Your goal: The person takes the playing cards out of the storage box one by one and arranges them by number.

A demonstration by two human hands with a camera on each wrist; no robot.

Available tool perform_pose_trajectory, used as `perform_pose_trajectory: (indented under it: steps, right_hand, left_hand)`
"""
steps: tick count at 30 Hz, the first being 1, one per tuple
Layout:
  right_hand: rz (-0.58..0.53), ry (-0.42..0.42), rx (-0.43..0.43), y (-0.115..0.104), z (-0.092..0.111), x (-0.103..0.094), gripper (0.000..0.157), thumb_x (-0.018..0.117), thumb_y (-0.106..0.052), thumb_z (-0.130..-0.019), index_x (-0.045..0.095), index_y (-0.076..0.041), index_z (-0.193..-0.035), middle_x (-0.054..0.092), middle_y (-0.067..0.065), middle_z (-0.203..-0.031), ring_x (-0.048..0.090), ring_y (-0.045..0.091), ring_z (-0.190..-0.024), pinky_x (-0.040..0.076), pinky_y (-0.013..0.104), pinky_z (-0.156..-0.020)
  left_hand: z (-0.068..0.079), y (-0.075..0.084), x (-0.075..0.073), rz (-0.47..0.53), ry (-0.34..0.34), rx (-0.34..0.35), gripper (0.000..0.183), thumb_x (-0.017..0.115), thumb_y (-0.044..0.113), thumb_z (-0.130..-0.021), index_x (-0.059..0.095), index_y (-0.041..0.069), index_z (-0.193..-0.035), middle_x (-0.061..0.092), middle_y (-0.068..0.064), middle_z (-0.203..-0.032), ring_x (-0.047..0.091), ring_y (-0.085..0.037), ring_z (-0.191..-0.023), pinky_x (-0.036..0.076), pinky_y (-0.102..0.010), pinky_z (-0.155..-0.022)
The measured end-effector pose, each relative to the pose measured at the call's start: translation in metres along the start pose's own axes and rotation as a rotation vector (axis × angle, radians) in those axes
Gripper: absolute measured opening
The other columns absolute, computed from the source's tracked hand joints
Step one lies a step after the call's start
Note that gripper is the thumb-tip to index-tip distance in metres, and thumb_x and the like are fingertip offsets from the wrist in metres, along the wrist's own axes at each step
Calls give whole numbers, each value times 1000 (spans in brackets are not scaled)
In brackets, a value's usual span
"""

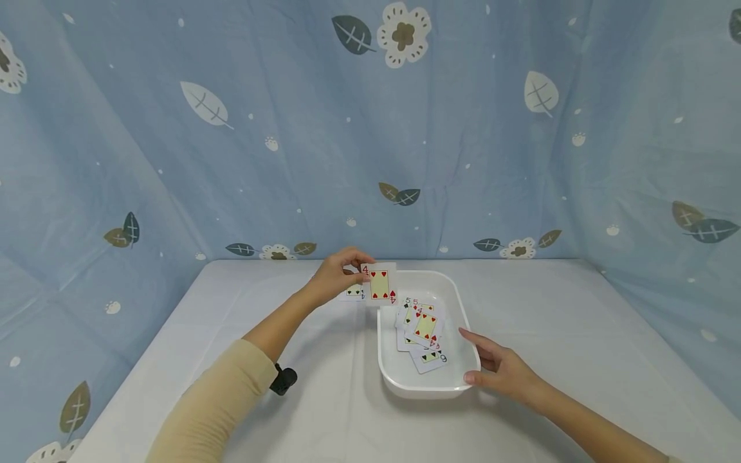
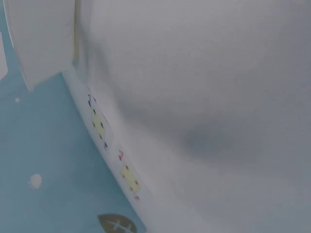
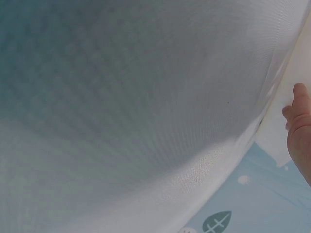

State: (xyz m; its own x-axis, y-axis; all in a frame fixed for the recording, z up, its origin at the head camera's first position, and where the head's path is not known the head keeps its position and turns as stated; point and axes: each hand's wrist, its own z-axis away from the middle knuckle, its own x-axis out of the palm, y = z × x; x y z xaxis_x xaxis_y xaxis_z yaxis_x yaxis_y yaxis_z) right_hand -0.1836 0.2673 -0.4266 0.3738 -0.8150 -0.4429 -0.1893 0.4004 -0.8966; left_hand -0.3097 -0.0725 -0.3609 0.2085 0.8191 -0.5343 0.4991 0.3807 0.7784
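In the head view my left hand (image 1: 338,278) pinches a four of hearts card (image 1: 379,285) between thumb and fingers, face toward the camera, over the far left corner of a white plastic basin (image 1: 389,366). Partly behind it, a black-suited card (image 1: 352,292) lies on the table. Several playing cards (image 1: 425,326) overlap face up inside the basin, with a red four on top. My right hand (image 1: 506,372) grips the basin's right side, its thumb and forefinger at the rim. In the right wrist view this hand (image 3: 301,128) shows at the right edge.
A white cloth covers the table (image 1: 538,308). Blue patterned fabric (image 1: 324,128) hangs behind it. Beside the left sleeve a small black device (image 1: 283,381) shows. Along the table edge in the left wrist view lie a black-suited card (image 2: 98,124) and a red-suited card (image 2: 129,177).
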Motion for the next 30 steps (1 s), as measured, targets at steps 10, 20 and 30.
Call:
perform_pose_trajectory:
  steps: [10, 20, 30]
  right_hand:
    - [-20, -16, -16, -1, -1, 0, 75, 69, -14, -80, 27, -2, -141, 32, 36, -135, 45, 46, -117, 51, 29, -82]
    - [-3, 9, 40, -1, -1, 1, 77, 71, -18, -78, 29, -6, -141, 33, 33, -136, 45, 44, -118, 50, 28, -84]
    - [-28, 20, 69, 0, 0, 2, 77, 71, -16, -77, 30, -7, -141, 34, 34, -135, 46, 45, -116, 51, 29, -82]
  left_hand:
    - [17, -20, -21, 13, 59, -63, 30, 69, 23, -80, 62, 18, -108, 56, -4, -107, 53, -16, -94, 52, -28, -76]
    - [39, -29, -46, -42, 80, -55, 32, 68, 25, -81, 62, 16, -110, 57, 0, -104, 54, -15, -93, 52, -26, -77]
    - [55, -41, -68, -86, 104, -75, 30, 68, 19, -81, 62, 17, -110, 56, -2, -104, 54, -15, -89, 53, -24, -72]
